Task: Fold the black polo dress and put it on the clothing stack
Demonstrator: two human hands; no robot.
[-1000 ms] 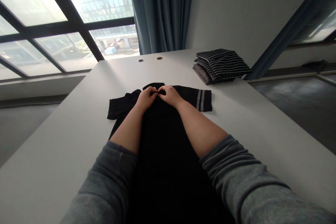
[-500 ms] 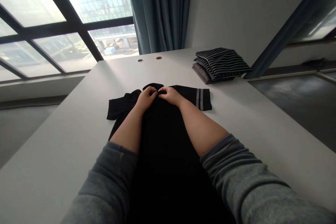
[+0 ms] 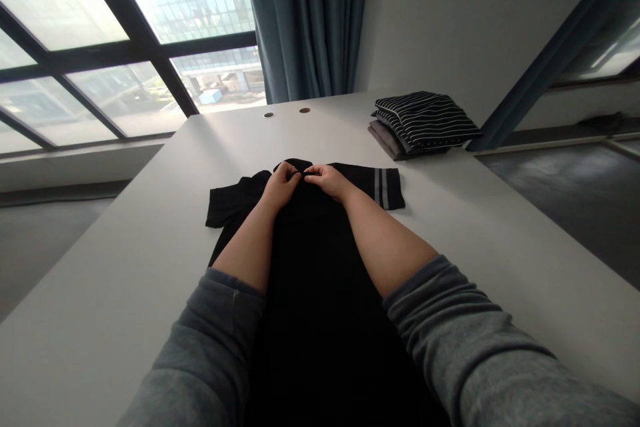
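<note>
A black short-sleeved garment [image 3: 313, 233], its exact kind unclear, lies spread over the white table with its collar end away from me. Two grey stripes band its right sleeve [image 3: 365, 180]; the left sleeve [image 3: 225, 203] is plain and a little rumpled. At the neck area, my left hand [image 3: 281, 183] pinches the black cloth between thumb and fingers. Close beside it, my right hand [image 3: 327, 181] pinches the same part, the fingertips of both hands nearly meeting. My forearms hide some of the garment's sides, and its lower part runs dark toward me.
Folded clothes [image 3: 425, 121], a black one with white stripes over grey ones, are stacked at the table's back right. Two round cable holes [image 3: 305, 111] sit near the far edge of the white table [image 3: 135, 260]. Behind are a blue curtain [image 3: 310, 20] and a window.
Both hands stay at the neck area with their pinch almost unaltered. The whole view has shifted very slightly.
</note>
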